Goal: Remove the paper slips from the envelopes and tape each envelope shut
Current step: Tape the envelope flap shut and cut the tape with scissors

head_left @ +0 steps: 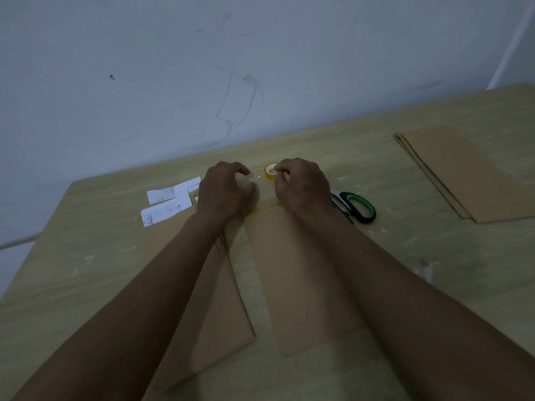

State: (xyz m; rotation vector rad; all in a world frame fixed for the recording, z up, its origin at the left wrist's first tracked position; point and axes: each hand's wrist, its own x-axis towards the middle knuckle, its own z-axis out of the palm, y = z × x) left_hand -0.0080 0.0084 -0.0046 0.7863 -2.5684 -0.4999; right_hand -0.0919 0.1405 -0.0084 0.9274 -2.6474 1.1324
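Dim light is falling on a wooden desk (86,270) against a scuffed wall, where the right hand (301,186) is pinching the tape roll (270,171) and the left hand (225,192) is pinching what looks like its free end. Judging by this, pulling the strip taut and level before pressing it down should be sealing best. 1 flat brown envelope (289,270) is lying mid-desk under the arms, 2 white slips (170,201) resting toward the left edge.

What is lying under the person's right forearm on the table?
A brown envelope lies flat under the right forearm, its far end below the right hand. The green-handled scissors lie beside it, blades partly hidden by that hand. Whether tape already seals the envelope is covered.
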